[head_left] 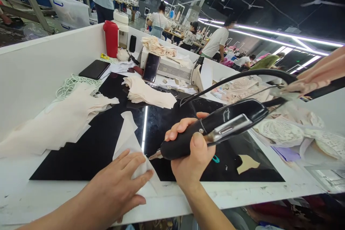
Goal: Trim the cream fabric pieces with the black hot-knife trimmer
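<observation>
My left hand [122, 178] lies flat with fingers spread, pressing a pale, thin fabric piece [128, 129] on the black glossy board [99, 158]. In my right hand [192, 158] is a black handheld tool with a metal tip [183, 140], its fingers and thumb wrapped around the body. The tip reaches the right edge of that fabric, close to my left fingertips; whether it touches I cannot tell. A metal lever runs along the tool, and a black cable leaves its rear end. Part of the fabric is hidden under my left hand.
Cream fabric stacks lie at the left [61, 118] and on the board's far side [149, 93]. A phone [151, 67] leans against a white vented box [169, 70]. Lace pieces [280, 129] heap at the right. A red container [111, 38] stands behind; people work beyond.
</observation>
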The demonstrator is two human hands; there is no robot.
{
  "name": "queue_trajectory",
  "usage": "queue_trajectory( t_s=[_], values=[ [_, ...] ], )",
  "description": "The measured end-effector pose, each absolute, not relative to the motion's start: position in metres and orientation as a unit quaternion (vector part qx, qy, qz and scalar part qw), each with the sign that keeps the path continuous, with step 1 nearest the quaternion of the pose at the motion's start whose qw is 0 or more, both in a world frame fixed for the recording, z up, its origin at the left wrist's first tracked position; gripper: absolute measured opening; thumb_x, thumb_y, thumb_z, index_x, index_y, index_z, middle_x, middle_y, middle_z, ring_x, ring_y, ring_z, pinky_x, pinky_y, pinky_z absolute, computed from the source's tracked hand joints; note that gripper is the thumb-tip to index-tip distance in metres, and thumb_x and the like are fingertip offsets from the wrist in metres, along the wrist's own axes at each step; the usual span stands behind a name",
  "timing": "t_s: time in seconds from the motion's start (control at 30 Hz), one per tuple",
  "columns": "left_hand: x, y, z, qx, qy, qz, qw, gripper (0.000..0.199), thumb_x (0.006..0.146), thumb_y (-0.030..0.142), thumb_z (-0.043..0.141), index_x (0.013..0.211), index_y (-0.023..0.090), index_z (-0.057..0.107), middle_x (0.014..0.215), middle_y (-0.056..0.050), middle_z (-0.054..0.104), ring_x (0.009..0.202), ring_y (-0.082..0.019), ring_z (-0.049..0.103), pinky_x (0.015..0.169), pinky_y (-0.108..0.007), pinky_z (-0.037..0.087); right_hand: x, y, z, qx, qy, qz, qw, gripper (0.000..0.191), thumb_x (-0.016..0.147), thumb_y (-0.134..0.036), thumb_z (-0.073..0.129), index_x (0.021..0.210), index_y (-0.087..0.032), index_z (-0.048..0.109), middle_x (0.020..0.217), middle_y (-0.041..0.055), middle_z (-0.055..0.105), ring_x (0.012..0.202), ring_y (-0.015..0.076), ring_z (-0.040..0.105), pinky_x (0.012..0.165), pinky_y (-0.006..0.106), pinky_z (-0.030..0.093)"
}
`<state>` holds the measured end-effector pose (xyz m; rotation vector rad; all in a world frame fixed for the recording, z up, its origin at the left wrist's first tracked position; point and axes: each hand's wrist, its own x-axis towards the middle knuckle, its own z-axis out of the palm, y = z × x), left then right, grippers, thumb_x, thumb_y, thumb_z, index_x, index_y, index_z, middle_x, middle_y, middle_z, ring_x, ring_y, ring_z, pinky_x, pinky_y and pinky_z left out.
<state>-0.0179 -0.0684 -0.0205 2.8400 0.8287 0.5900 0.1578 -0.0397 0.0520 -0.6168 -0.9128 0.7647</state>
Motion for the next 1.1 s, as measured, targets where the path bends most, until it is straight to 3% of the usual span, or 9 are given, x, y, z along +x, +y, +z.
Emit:
queue_trajectory(
  t_s=[0.27, 0.37, 0.5, 0.6, 0.67, 0.8, 0.93, 1.1],
  values=[
    [-0.017, -0.068, -0.018, 0.94, 0.27, 0.201, 0.049, 0.06, 0.083, 0.052, 0.089, 0.133, 0.025, 0.069, 0.133, -0.014, 0.069, 0.126, -0.032, 0.066, 0.112, -0.054, 0.055, 0.157, -0.036, 0.044, -0.291, -0.448, 0.356, 0.767, 0.028, 0.095, -0.034, 0.074, 0.118, -0.03, 0.058, 0.085, -0.0077, 0.066, 0.062, 0.0091, 0.064, 0.061, 0.027, 0.057],
    [-0.02, -0.064, -0.01, 0.943, 0.254, 0.209, 0.054, 0.053, 0.091, 0.05, 0.082, 0.135, 0.024, 0.068, 0.13, -0.012, 0.071, 0.125, -0.03, 0.067, 0.114, -0.051, 0.054, 0.157, -0.036, 0.044, -0.299, -0.454, 0.351, 0.762, 0.029, 0.095, -0.034, 0.073, 0.118, -0.03, 0.056, 0.085, -0.0077, 0.065, 0.062, 0.0093, 0.064, 0.061, 0.028, 0.056],
    [-0.034, -0.048, 0.006, 0.946, 0.227, 0.216, 0.078, 0.032, 0.108, 0.021, 0.052, 0.137, 0.024, 0.065, 0.133, -0.005, 0.073, 0.123, -0.019, 0.069, 0.117, -0.034, 0.05, 0.159, -0.033, 0.044, -0.307, -0.461, 0.341, 0.76, 0.033, 0.093, -0.038, 0.074, 0.118, -0.029, 0.054, 0.085, -0.0069, 0.064, 0.06, 0.0101, 0.062, 0.06, 0.028, 0.054],
    [-0.045, -0.035, 0.008, 0.952, 0.215, 0.208, 0.059, 0.054, 0.095, -0.004, 0.039, 0.132, 0.023, 0.068, 0.135, -0.001, 0.073, 0.126, -0.016, 0.067, 0.117, -0.032, 0.049, 0.167, -0.024, 0.045, -0.313, -0.464, 0.325, 0.762, 0.037, 0.09, -0.038, 0.076, 0.117, -0.028, 0.053, 0.084, -0.0071, 0.064, 0.058, 0.0101, 0.062, 0.059, 0.029, 0.054],
    [-0.047, -0.03, 0.003, 0.955, 0.221, 0.192, 0.048, 0.067, 0.083, -0.01, 0.037, 0.132, 0.022, 0.068, 0.138, -0.001, 0.072, 0.127, -0.017, 0.066, 0.114, -0.032, 0.049, 0.174, -0.017, 0.048, -0.324, -0.46, 0.31, 0.766, 0.037, 0.089, -0.036, 0.077, 0.115, -0.027, 0.052, 0.082, -0.007, 0.065, 0.058, 0.0103, 0.062, 0.059, 0.029, 0.054],
    [-0.037, -0.031, -0.009, 0.956, 0.249, 0.153, 0.007, 0.064, 0.079, -0.011, 0.043, 0.131, 0.017, 0.069, 0.132, -0.006, 0.073, 0.123, -0.023, 0.066, 0.109, -0.036, 0.05, 0.19, -0.015, 0.063, -0.336, -0.42, 0.29, 0.791, 0.032, 0.088, -0.031, 0.075, 0.11, -0.026, 0.051, 0.075, -0.0073, 0.065, 0.056, 0.0108, 0.061, 0.056, 0.027, 0.054],
    [-0.021, -0.039, -0.009, 0.956, 0.262, 0.128, -0.041, 0.045, 0.089, -0.003, 0.052, 0.126, 0.016, 0.07, 0.124, -0.01, 0.071, 0.112, -0.029, 0.064, 0.101, -0.042, 0.05, 0.198, -0.036, 0.073, -0.331, -0.411, 0.303, 0.793, 0.032, 0.086, -0.035, 0.076, 0.11, -0.027, 0.057, 0.075, -0.007, 0.064, 0.055, 0.0106, 0.06, 0.052, 0.026, 0.055],
    [-0.01, -0.042, 0.0, 0.951, 0.287, 0.102, -0.061, 0.031, 0.102, 0.006, 0.049, 0.119, 0.015, 0.073, 0.114, -0.011, 0.072, 0.101, -0.028, 0.065, 0.09, -0.042, 0.051, 0.198, -0.063, 0.068, -0.334, -0.426, 0.316, 0.779, 0.034, 0.085, -0.041, 0.078, 0.11, -0.029, 0.061, 0.077, -0.0059, 0.063, 0.056, 0.0116, 0.061, 0.051, 0.027, 0.056]
  ],
)
